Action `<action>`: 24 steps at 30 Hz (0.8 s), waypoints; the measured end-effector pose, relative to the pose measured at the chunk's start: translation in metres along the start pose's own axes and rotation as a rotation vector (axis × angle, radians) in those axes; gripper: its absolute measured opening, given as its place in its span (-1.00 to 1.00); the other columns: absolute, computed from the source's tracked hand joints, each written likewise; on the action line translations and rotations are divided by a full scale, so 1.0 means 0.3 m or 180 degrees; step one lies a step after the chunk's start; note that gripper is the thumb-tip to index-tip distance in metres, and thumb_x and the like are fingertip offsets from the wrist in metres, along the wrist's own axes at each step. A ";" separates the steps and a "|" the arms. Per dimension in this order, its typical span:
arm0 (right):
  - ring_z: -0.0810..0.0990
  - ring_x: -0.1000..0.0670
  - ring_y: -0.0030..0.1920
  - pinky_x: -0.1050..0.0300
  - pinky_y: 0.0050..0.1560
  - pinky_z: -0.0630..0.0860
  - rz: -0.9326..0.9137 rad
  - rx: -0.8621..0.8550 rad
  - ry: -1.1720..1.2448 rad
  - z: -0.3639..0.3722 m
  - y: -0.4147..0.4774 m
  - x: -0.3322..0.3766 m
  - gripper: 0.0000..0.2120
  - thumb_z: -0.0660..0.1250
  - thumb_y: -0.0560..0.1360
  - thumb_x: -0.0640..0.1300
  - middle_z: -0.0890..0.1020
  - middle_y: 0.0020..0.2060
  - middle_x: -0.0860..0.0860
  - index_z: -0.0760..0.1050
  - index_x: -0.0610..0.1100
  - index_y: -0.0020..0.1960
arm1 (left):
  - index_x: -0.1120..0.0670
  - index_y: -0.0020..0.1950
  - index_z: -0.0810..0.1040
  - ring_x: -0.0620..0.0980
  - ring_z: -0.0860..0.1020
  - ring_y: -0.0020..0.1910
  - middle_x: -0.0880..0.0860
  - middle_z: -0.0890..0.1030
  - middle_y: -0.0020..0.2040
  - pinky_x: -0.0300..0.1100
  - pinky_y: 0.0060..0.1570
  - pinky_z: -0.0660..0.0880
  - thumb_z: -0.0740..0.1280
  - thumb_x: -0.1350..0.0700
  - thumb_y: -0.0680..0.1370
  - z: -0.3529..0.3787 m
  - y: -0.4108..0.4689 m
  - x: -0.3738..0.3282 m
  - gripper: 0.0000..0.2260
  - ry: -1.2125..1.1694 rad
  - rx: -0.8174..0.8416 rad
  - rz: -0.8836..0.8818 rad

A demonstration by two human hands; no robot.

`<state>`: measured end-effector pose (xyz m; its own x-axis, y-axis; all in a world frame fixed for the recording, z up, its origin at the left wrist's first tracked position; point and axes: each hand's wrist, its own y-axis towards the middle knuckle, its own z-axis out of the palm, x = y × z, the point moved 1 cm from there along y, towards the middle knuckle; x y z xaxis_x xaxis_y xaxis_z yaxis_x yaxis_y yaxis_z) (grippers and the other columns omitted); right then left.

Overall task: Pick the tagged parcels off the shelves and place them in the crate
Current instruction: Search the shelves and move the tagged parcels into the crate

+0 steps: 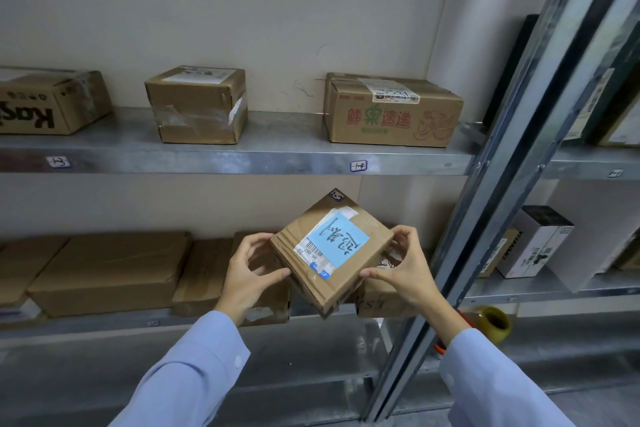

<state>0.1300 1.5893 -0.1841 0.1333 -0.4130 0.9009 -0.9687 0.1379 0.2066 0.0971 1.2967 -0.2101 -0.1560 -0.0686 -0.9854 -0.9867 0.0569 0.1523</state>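
A small brown cardboard parcel [332,250] with a blue handwritten tag and a barcode label hangs tilted in front of the lower shelf. My left hand [247,274] grips its left corner, thumb at the front edge, fingers curled behind. My right hand [403,269] grips the right corner the same way. Both blue sleeves reach up from the bottom of the view. No crate shows in this view.
The upper metal shelf [242,156] carries three brown boxes [197,106] [393,111] [45,102]. Flat brown parcels [107,270] lie on the lower shelf behind my hands. A steel upright [485,184] stands at right, with a white box [533,243] and a yellow tape roll [495,322] beyond it.
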 end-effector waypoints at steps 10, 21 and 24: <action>0.47 0.16 0.27 0.21 0.27 0.43 -0.0128 -0.0247 0.0006 0.029 -0.021 0.011 -0.26 0.61 0.18 0.08 0.53 0.22 0.17 0.39 0.19 0.29 | -0.14 0.40 0.39 -0.04 0.59 0.15 -0.17 0.52 0.25 -0.19 0.10 0.55 0.52 0.25 0.42 0.048 -0.004 0.014 -0.36 -0.0009 -0.0154 -0.0159; 0.42 0.38 0.18 0.42 0.12 0.45 -0.0136 -0.0419 0.0046 0.082 -0.018 0.013 -0.36 0.58 0.32 -0.01 0.42 0.31 0.21 0.38 0.15 0.31 | -0.24 0.44 0.24 -0.18 0.28 0.38 -0.18 0.28 0.44 -0.12 0.28 0.39 0.58 0.18 0.37 0.079 -0.043 -0.005 -0.21 0.0298 0.0213 -0.0108; 0.39 0.51 0.15 0.57 0.00 0.38 -0.0142 -0.0241 0.0057 0.097 -0.027 0.018 -0.41 0.57 0.36 -0.07 0.32 0.38 0.28 0.41 0.09 0.31 | -0.23 0.48 0.20 -0.17 0.28 0.36 -0.18 0.25 0.41 -0.06 0.29 0.40 0.60 0.16 0.34 0.077 -0.034 -0.014 -0.13 0.0497 0.0010 0.0016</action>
<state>0.1326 1.5599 -0.1920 0.1804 -0.4042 0.8967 -0.9432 0.1876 0.2743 0.1088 1.3195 -0.2092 -0.1663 -0.2223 -0.9607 -0.9858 0.0608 0.1566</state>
